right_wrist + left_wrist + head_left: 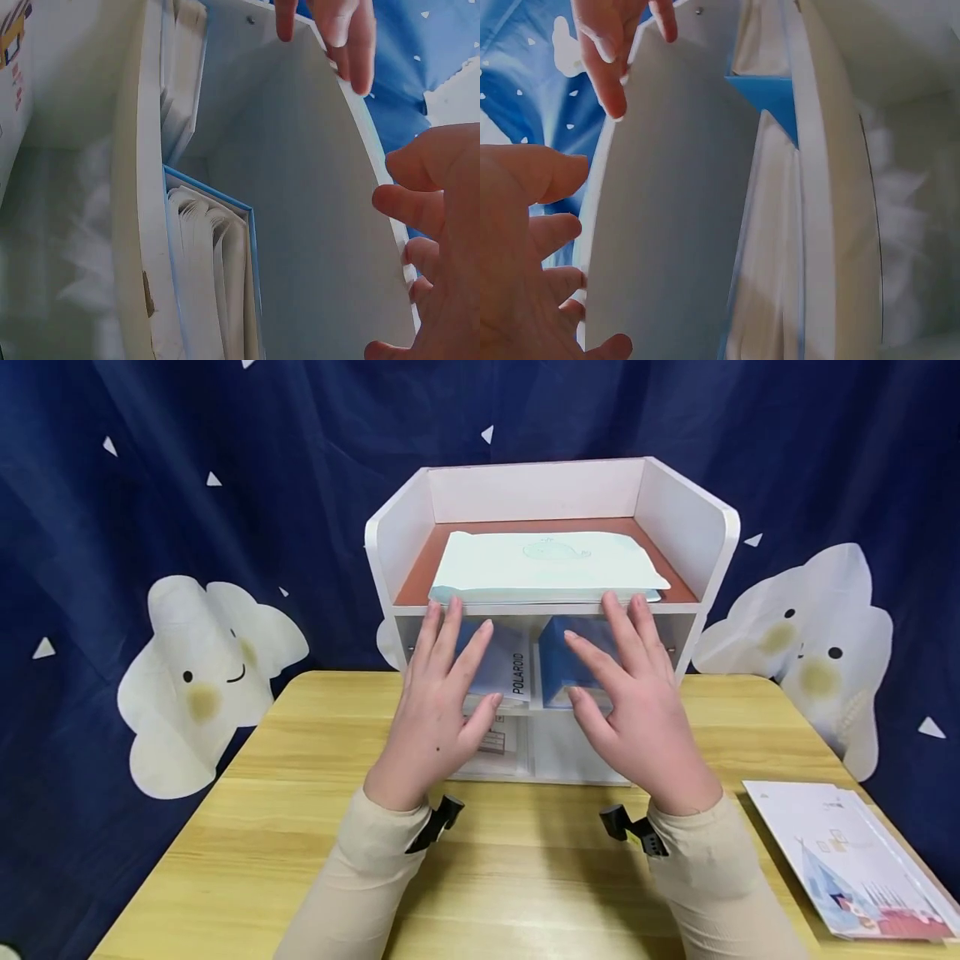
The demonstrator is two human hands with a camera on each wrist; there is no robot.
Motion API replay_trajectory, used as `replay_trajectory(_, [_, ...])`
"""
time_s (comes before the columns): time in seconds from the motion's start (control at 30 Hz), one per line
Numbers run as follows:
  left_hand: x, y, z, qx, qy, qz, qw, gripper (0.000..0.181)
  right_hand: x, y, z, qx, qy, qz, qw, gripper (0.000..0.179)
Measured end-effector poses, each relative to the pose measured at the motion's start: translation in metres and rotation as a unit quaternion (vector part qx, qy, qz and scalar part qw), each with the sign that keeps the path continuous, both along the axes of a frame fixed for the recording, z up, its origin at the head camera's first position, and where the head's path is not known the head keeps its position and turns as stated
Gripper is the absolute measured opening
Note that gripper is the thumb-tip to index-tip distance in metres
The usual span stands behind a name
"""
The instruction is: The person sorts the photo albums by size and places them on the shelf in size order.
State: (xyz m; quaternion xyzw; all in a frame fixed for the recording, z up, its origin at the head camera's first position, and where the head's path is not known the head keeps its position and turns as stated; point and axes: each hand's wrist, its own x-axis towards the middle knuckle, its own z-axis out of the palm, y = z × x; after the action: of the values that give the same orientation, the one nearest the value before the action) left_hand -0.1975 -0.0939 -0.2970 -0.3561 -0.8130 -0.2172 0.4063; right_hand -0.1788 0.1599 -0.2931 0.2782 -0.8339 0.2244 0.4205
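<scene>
A small white desk shelf (686, 527) stands at the far side of the table. On its reddish-brown top lies a pale book or pad with a whale drawing (551, 564), its near edge along the shelf's front. My left hand (438, 710) and right hand (641, 718) have spread fingers, fingertips at the front edge of that top; whether they touch the pad cannot be told. Behind the hands, the middle compartments hold a blue book marked POLAROID (504, 664) and another blue book (558, 664). Page edges of books (769, 270) show in the left wrist view, and of a blue-covered book (206, 262) in the right.
A white picture book or folder with a tent drawing (847, 860) lies at the right edge of the wooden table (540, 868). Something with printed lines (495, 742) is in the lower left compartment. A dark blue curtain (300, 485) with cloud figures hangs behind.
</scene>
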Motion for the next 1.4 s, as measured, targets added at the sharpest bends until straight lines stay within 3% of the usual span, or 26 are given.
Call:
replay_trajectory(0.47, [-0.004,-0.003,-0.002,-0.013,-0.031,0.022,0.9992,0.064,-0.003,-0.005,-0.001,0.007,-0.001,-0.001,1.0,0.043])
replay_trajectory(0.7, [-0.005,-0.004,-0.002,-0.009,-0.025,0.015,0.9995,0.057,-0.002,-0.005,0.001,0.007,0.005,0.006,0.9999,0.042])
replay_trajectory(0.93, [-0.001,-0.005,-0.006,-0.013,-0.046,-0.007,0.9988,0.054,0.017,0.016,0.005,-0.051,0.002,0.059,0.9969,0.039])
replay_trajectory(1.03, [0.004,-0.007,-0.006,-0.013,-0.058,-0.023,0.998,0.056,0.029,0.035,0.004,-0.062,0.005,0.047,0.997,0.039])
replay_trajectory(1.23, [0.02,-0.007,-0.009,-0.021,-0.097,-0.077,0.9921,0.059,0.045,0.077,-0.01,-0.072,-0.069,-0.019,0.9949,0.032])
replay_trajectory(1.4, [0.032,-0.004,-0.025,-0.047,-0.174,-0.117,0.9767,0.057,0.052,0.108,-0.034,-0.043,-0.162,-0.062,0.9839,0.048])
